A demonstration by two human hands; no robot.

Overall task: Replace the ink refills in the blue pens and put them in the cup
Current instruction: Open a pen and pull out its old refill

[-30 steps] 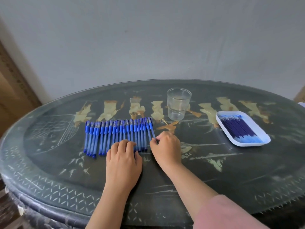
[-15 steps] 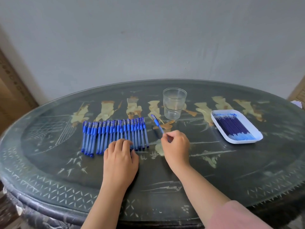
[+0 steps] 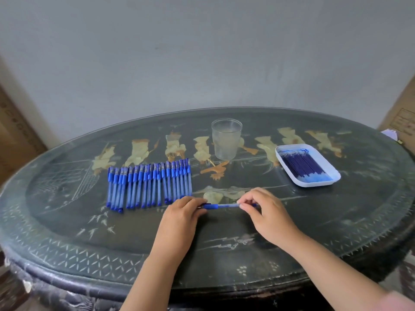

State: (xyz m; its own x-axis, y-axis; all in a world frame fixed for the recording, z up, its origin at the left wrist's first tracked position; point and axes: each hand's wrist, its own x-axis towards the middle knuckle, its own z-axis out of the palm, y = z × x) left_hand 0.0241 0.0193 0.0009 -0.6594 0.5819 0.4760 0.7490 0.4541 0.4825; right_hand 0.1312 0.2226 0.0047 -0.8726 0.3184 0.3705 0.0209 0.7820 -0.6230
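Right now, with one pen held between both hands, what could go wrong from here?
The left hand grips the pen close to the near ends of the row of pens, so a jerk while pulling it apart could scatter them. The right hand pinches the barrel; loosened parts might drop and roll on the glossy table.

The row of pens point(image 3: 149, 186) fills the left middle of the table point(image 3: 224, 243), its near ends just beside the left hand point(image 3: 183, 212). One pen point(image 3: 224, 206), held at its ends by that hand and the right hand point(image 3: 267, 209), bars the gap between them. Bare tabletop lies between the hands and the cup point(image 3: 226, 140) behind. The tray point(image 3: 307, 164) sits right of the cup, apart from it, with open surface between.
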